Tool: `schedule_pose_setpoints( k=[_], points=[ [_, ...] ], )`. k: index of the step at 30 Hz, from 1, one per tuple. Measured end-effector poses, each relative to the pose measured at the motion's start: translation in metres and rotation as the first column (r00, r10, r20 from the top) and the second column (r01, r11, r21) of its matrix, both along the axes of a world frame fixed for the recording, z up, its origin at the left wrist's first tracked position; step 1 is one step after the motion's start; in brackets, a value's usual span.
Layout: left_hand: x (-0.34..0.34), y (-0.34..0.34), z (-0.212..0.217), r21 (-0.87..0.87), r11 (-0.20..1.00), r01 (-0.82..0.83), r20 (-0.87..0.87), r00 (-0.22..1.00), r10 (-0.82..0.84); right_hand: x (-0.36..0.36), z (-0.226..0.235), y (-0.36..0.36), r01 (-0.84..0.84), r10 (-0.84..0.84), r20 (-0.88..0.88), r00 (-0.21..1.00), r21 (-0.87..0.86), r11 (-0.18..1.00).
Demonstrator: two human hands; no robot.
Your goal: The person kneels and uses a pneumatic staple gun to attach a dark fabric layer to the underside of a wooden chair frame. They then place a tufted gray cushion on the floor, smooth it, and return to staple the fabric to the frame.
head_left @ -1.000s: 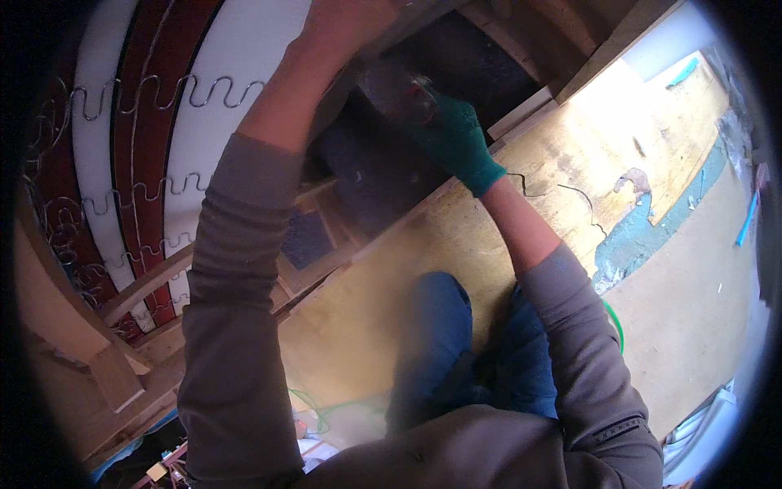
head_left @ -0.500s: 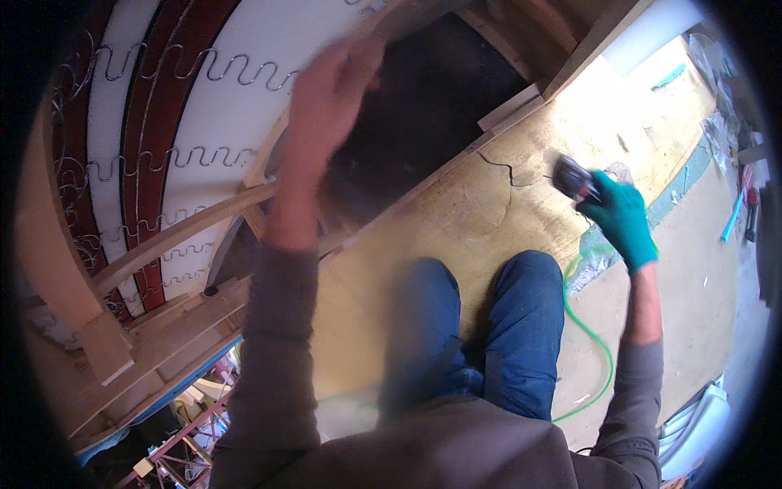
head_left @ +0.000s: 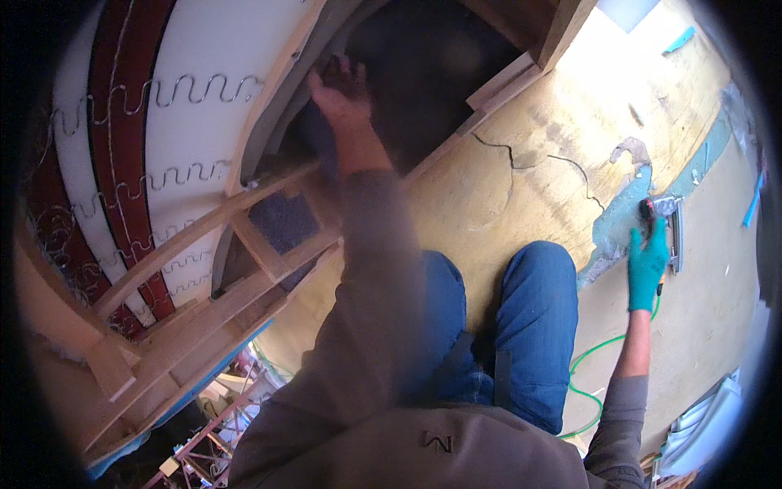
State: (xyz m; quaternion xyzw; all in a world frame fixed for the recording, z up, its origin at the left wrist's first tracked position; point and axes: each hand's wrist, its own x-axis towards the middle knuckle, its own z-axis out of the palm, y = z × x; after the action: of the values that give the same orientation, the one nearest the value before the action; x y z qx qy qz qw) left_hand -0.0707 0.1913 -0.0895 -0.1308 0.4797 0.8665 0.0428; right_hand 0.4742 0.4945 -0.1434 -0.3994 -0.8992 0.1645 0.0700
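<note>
My bare left hand reaches over the dark fabric inside a wooden furniture frame. Its fingers are apart and slightly curled, with nothing seen in them. On the right, my right hand wears a green glove and is closed on a staple gun with a black body and a silver magazine. The tool is low over the worn floor sheet, and I cannot tell whether it touches it. A green air hose trails from its handle end back toward me.
Wavy metal springs cross white and dark red bands on the left. My knees are in the middle, on the worn yellowish floor sheet. A pale blue folded piece lies at lower right; blue scraps lie far right.
My right hand has moved back and to the right with the staple gun. My left hand has moved slightly right and lower over the dark fabric, and the view has shifted.
</note>
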Motion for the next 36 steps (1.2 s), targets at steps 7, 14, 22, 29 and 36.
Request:
schedule_pose_setpoints(
  k=[7,14,22,29,36],
  points=[
    [-0.053,0.017,-0.015,-0.553,0.811,-0.190,-0.543,0.821,-0.177,-0.077,0.035,-0.125,-0.159,0.125,-0.106,0.987,-0.441,0.883],
    [-0.044,0.023,-0.007,0.142,0.990,0.004,-0.215,0.976,0.027,-0.103,0.025,-0.157,-0.311,0.301,-0.094,0.949,-0.443,0.841],
    [-0.041,0.010,-0.012,-0.170,0.985,-0.019,-0.260,0.965,-0.026,-0.108,0.023,-0.156,-0.356,0.347,-0.104,0.932,-0.438,0.825],
    [-0.033,0.008,-0.004,0.020,0.999,0.029,-0.276,0.961,-0.022,-0.208,0.052,-0.154,-0.381,0.131,-0.369,0.920,-0.770,0.512],
    [-0.046,0.017,-0.023,0.272,0.960,-0.072,-0.143,0.983,0.114,-0.407,0.000,-0.136,-0.664,0.427,-0.585,0.689,-0.276,0.695]
  ],
)
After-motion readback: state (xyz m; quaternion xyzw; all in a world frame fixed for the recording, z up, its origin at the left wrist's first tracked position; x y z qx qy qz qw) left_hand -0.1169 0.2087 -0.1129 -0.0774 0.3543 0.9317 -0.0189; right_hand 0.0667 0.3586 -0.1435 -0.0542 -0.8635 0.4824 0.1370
